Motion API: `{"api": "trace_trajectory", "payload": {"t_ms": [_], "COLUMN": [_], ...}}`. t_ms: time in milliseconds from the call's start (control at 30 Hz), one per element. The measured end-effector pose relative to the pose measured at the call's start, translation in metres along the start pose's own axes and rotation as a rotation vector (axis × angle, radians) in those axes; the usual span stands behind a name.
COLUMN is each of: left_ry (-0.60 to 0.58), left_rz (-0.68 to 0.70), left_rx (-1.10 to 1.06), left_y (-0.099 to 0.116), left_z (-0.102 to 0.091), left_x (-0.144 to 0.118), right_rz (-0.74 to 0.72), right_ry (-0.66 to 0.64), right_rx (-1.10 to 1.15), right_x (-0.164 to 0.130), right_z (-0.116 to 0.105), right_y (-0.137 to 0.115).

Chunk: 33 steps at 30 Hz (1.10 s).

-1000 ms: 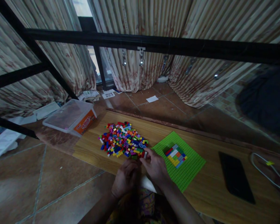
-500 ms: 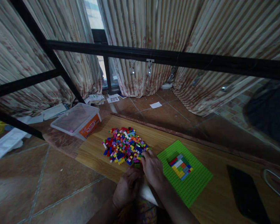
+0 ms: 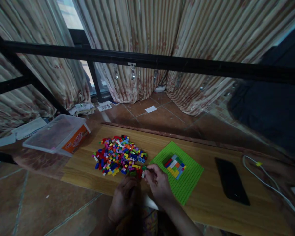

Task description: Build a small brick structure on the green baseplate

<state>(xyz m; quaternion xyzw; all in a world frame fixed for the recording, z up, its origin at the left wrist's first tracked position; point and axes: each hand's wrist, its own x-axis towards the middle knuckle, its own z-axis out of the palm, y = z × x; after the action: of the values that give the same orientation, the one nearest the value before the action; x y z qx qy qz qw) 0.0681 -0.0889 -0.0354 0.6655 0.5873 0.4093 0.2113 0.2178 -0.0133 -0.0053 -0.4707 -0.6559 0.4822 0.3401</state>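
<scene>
A heap of small coloured toy bricks [image 3: 120, 154] lies on the wooden table. My right hand [image 3: 159, 185] is at the heap's near right edge, thumb and forefinger pinched together at a small toy brick [image 3: 143, 173], green and pale in colour. My left hand [image 3: 124, 196] rests close to the heap's near edge with its fingers curled in; what they hold, if anything, is hidden. Just right of my right hand lies a green baseplate [image 3: 190, 177], turned at an angle. A low block of bricks in several colours [image 3: 176, 167] is fixed on it.
A clear plastic box [image 3: 56, 132] with an orange label stands at the table's left end. A black phone [image 3: 232, 180] and a white cable [image 3: 267, 178] lie on the right. Behind the table [image 3: 199, 216] run a black metal bar [image 3: 147, 60] and striped curtains [image 3: 149, 29].
The camera view has turned to the right. My right hand has drawn back slightly from the heap and now shows a small brick at its fingertips. My left hand stays curled by the heap.
</scene>
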Motion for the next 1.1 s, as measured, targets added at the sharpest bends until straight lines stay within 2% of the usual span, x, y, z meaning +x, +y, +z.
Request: {"api": "trace_trajectory", "payload": {"t_ms": [233,567,800,1100], "left_ry": [0.023,0.047,0.033,0.031], "left_rz": [0.036,0.061,0.063,0.077], "left_rx": [0.048,0.083,0.104,0.137], "left_y": [0.0,-0.005,-0.003,-0.004], "left_z": [0.0,0.002,0.0,-0.001], "left_x": [0.003,0.003,0.005,0.006], "right_rz": [0.103,0.098,0.028,0.017], "right_ry": [0.244,0.398,0.465,0.469], "right_rx": [0.004,-0.162,-0.324,-0.449], "right_x": [-0.031,-0.034,-0.023,-0.018], "right_z": [-0.042,-0.093,-0.108,-0.108], "right_y": [0.027,0.047,0.047,0.048]}}
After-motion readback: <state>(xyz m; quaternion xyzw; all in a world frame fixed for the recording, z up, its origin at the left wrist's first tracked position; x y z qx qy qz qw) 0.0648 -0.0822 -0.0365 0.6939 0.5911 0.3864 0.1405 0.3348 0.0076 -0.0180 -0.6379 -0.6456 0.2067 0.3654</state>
